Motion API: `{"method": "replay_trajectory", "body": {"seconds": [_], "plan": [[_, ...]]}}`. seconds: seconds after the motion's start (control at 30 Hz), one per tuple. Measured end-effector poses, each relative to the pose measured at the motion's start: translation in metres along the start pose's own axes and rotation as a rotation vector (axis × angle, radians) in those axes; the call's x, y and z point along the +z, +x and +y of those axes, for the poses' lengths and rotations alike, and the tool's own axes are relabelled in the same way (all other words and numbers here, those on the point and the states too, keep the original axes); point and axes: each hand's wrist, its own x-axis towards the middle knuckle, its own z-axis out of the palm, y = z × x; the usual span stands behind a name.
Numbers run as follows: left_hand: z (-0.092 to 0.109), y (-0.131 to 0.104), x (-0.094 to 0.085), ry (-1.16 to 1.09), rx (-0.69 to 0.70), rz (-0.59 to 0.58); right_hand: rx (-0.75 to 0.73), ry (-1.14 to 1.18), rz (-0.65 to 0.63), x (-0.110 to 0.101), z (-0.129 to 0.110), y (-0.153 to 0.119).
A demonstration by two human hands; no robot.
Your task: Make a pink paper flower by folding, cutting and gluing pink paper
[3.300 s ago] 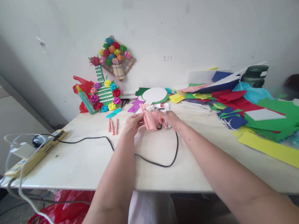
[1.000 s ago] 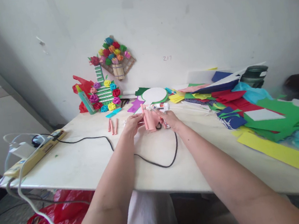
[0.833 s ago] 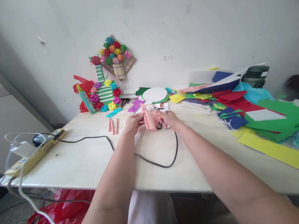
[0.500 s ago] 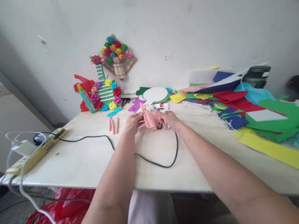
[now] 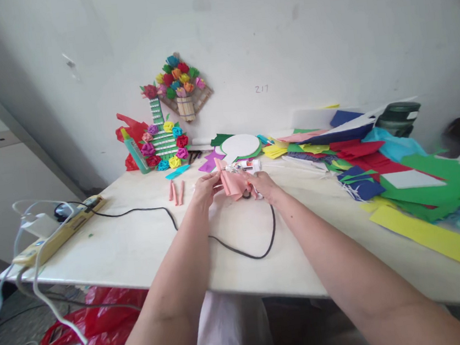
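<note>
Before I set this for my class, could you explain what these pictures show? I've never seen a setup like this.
There's no machine: these are a person's bare hands, seen from a camera worn on the head, looking forward and down. The left hand and right hand hold pink paper between them. On the white table, small pink rolls lie left of the hands, a black cord loops nearer the person, a power strip sits at the left end, and coloured sheets are heaped right.
</note>
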Motion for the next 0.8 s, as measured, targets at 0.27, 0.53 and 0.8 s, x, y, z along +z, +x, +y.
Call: {"method": "replay_trajectory", "body": {"seconds": [0.27,0.53,0.8], "plan": [[0.0028,-0.0029,0.0013,-0.003,0.009,0.012,-0.017,-0.017,-0.013,0.0001,0.0027,0.0017],[0.0014,-0.0009,-0.0001,-0.008,0.022,0.023,-0.020,-0.029,-0.011,0.0007,0.0036,0.0024],[0.0016,-0.0011,-0.0006,-0.014,0.030,0.027,-0.017,-0.034,-0.023,0.0006,0.0035,0.0020]]}}
